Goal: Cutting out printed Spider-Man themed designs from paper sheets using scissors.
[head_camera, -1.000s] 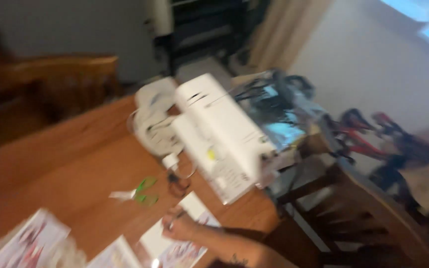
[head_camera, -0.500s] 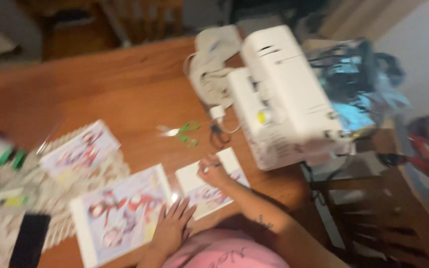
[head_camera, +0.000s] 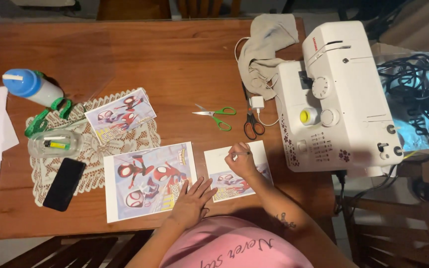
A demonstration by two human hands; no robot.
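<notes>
A wide wooden table [head_camera: 140,54] carries a white sewing machine [head_camera: 341,94] at the person's right, a lace mat [head_camera: 93,151] at the left with a black phone [head_camera: 64,183] on its edge, and two pairs of scissors, one with green handles [head_camera: 216,114] and one with black handles [head_camera: 252,125]. The left hand [head_camera: 190,202] lies flat with the fingers spread on the corner of a large cartoon print [head_camera: 150,179]. The right hand [head_camera: 242,160] has its fingers closed around a thin pen [head_camera: 241,153] and rests on a small cartoon print [head_camera: 238,170], which lies near the front edge, just beside the large one.
</notes>
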